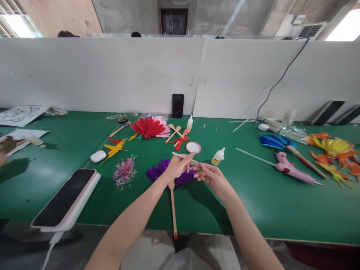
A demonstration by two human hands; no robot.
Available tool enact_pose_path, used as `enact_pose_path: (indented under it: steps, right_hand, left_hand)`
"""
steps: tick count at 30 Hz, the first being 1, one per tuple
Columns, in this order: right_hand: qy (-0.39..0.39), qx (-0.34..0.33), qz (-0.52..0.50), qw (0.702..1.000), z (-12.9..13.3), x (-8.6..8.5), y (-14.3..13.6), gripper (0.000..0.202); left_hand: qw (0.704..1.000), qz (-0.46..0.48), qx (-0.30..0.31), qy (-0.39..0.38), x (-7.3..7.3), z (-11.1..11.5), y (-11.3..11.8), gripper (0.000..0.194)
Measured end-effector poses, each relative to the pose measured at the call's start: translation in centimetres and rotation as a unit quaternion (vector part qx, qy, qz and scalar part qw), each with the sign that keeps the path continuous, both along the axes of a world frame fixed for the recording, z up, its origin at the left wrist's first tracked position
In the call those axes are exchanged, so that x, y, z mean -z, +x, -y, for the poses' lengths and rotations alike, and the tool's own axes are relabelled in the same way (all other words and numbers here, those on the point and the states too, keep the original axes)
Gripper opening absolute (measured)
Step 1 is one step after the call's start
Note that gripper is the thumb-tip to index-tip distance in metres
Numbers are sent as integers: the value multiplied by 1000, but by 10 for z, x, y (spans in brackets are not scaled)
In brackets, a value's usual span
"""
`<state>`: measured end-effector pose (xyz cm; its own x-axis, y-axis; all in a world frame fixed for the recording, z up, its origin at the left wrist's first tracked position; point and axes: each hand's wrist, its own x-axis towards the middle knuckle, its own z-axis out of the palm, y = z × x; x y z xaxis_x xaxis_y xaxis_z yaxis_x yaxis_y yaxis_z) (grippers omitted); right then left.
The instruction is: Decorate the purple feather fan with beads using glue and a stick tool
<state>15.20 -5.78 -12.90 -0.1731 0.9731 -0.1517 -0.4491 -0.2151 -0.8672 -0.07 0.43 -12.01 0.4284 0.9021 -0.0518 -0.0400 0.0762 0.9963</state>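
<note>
As left hand [179, 167] pinches thin stick [177, 154] over purple fan [156, 172], right hand [215, 178] sits at stick's far end; can't tell whether gripping. Fan lies on green counter [202, 221], handle [173, 210] reaching near edge. Bottle [218, 156] stands near right hand, dish [193, 147] beyond. White partition [126, 75] lines counter's back, black cable [277, 83] trailing down it; grey wall [129, 17] behind.

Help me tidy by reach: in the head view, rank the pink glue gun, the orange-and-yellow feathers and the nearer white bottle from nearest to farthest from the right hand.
From the right hand:
1. White bottle: just beyond the hand.
2. Pink glue gun: off to the right.
3. Orange-and-yellow feathers: farther right, past the gun.
</note>
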Motion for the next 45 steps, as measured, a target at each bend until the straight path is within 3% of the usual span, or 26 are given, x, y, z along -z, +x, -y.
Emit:
enact_pose_path:
  steps: [8, 16, 21, 29, 33, 39, 45]
  right_hand:
    - [39, 8, 68, 997, 2, -4, -3, 30]
    - [58, 59, 128, 988, -1, 1, -5, 30]
    - [42, 51, 110, 992, 1, -2, -4, 28]
    - [-7, 21, 26, 999, 1, -1, -2, 24]
    - [-37, 17, -11, 999, -1, -1, -1, 25]
    - [-27, 18, -7, 999, -3, 3, 0, 24]
    - [-33, 60, 36, 997, -4, 2, -1, 27]
  left_hand:
    - [999, -16, 21, -20, 2, -2, -1, 61]
    - [998, -52, -6, 24, -5, 4, 0, 53]
    - [997, -64, -23, 35, -9, 6, 1, 48]
    - [999, -8, -1, -37, -6, 4, 3, 55]
    - [999, 5, 3, -36, -8, 4, 2, 56]
    - [1000, 16, 4, -17, -3, 2, 1, 54]
    - [999, -21, -38, -11, -3, 1, 0, 53]
